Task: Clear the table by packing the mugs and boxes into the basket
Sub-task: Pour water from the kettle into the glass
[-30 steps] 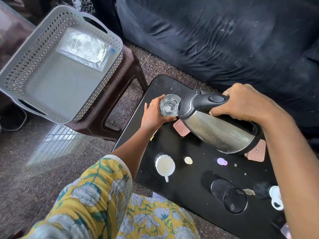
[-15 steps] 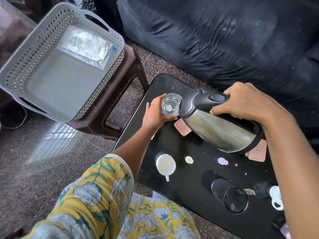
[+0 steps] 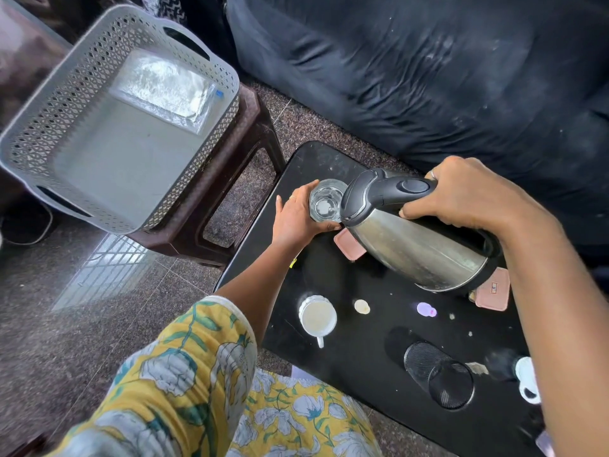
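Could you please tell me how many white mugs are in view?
2: one white mug near the black table's left edge, another far right, partly behind an arm; more may be hidden.

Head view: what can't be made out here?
Head view only:
- Pink box beside the glass: mostly under the kettle.
- Second pink box: partly behind kettle and right forearm.
- White mug: blurred, half covered by that forearm.
- Pouring or not: spout hidden by kettle lid.

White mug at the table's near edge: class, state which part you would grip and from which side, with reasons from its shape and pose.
Probably the handle, taken from the near edge: the white mug stands upright with its mouth up, and the handle juts toward the person over bare table, so nothing blocks that side.
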